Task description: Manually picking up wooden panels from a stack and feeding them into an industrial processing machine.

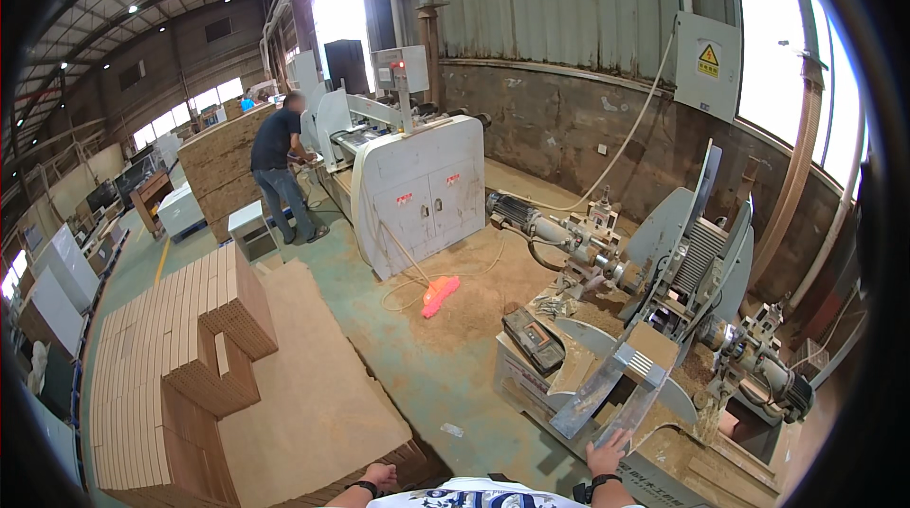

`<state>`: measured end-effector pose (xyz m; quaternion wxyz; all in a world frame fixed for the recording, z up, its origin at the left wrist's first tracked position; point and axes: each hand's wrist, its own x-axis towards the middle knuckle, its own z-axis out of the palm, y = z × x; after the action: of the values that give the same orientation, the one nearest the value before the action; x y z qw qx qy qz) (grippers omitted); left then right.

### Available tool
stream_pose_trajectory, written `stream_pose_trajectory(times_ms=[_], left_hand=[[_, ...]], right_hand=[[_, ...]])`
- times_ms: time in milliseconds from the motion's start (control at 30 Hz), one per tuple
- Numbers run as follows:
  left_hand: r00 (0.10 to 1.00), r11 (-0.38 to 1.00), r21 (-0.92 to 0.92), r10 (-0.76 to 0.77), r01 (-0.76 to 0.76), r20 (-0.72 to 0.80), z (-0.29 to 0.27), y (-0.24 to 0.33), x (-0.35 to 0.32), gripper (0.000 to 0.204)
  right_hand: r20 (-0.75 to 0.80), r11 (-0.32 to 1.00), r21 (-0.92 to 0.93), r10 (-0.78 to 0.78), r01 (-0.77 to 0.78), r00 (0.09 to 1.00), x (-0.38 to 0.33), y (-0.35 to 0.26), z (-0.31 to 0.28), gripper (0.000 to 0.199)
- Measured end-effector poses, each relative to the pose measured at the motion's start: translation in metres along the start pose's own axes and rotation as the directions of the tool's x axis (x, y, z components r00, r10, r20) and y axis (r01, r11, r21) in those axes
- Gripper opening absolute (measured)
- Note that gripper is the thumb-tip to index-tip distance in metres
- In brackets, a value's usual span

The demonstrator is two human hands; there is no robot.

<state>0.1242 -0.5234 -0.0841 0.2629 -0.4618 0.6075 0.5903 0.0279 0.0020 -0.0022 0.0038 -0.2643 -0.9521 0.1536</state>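
My right hand (608, 452) rests with its fingers spread at the near end of a metal rail (626, 410) on a woodworking machine. It grips nothing. My left hand (383, 477) is curled closed beside the near edge of a large brown board (313, 385); nothing shows in its fingers. On that board, to the left, stand stacks of narrow brown wood-board strips (161, 356), in uneven steps. A ribbed metal feed section (697, 257) stands between grey guard plates at the far end of the machine.
Motors (517, 211) flank the machine, and a dark box (533, 339) sits on its bed. Sawdust and an orange-headed broom (440, 296) lie on the floor. Beyond stands a white machine cabinet (427, 195); a person (277, 167) bends beside it. An electrical box (707, 64) hangs on the wall.
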Motion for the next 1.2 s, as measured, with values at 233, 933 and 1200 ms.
stream_pose_trajectory(times_ms=[233,933,1200], left_hand=[[1.000,1.000,-0.013,-0.020,0.020,-0.005,0.004,0.003,-0.001,0.026],[1.000,0.999,0.032,0.029,-0.029,-0.001,0.007,0.004,0.009,0.027],[1.000,1.000,0.015,-0.009,0.009,-0.014,0.011,0.007,0.000,0.025]], right_hand=[[0.007,1.000,0.009,0.008,-0.008,1.000,0.000,0.001,0.000,0.096],[0.051,0.999,0.040,0.022,-0.024,0.998,-0.001,-0.002,-0.006,0.097],[-0.002,1.000,-0.023,0.008,-0.008,1.000,0.001,0.005,0.006,0.095]])
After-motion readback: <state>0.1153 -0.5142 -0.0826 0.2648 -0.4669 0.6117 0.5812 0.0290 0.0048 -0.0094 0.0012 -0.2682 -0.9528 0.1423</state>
